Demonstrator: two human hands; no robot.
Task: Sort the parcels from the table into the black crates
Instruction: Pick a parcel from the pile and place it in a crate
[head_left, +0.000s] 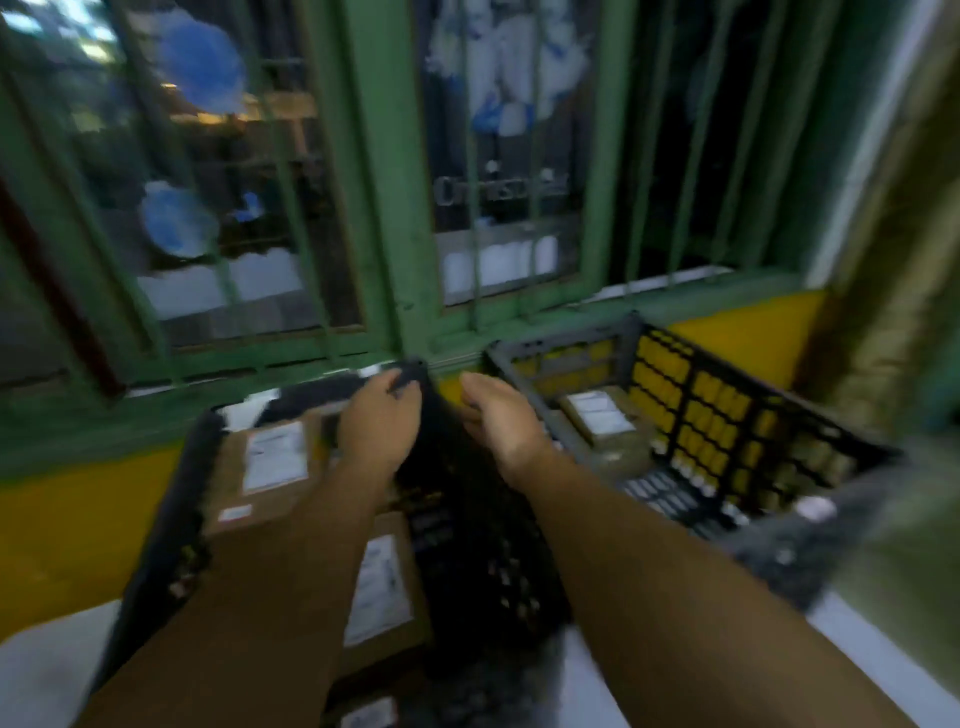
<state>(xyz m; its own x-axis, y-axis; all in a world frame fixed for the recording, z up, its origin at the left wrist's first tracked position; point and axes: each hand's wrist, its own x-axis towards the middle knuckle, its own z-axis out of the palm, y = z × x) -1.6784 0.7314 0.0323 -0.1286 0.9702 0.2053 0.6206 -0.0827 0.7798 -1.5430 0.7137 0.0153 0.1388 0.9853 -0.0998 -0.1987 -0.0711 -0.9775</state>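
A: Where are the hands sitting right now?

B: Both are reaching forward over the gap between two black crates. The left hand (382, 415) is curling its fingers (405, 385) over the far right corner of the left crate (171, 525), so it is gripping that rim. The right hand (498, 415) is hovering just beside it with fingers loosely bent and nothing in it; whether it is touching the dark crate wall below, I cannot tell through the blur.

A: And the parcels?

B: The left crate is holding brown cardboard ones: an upper parcel (270, 467) with a white label is lying near the far wall, a second parcel (384, 587) is lying nearer, partly hidden by the left forearm, and a third labelled one (369, 714) is peeking in at the bottom edge. The right crate (727, 415) is holding a single parcel (602, 421) towards its far left corner.

A: What is behind them?

B: A green barred window (384, 208) is running above a yellow wall (748, 332), with the crates standing against it.
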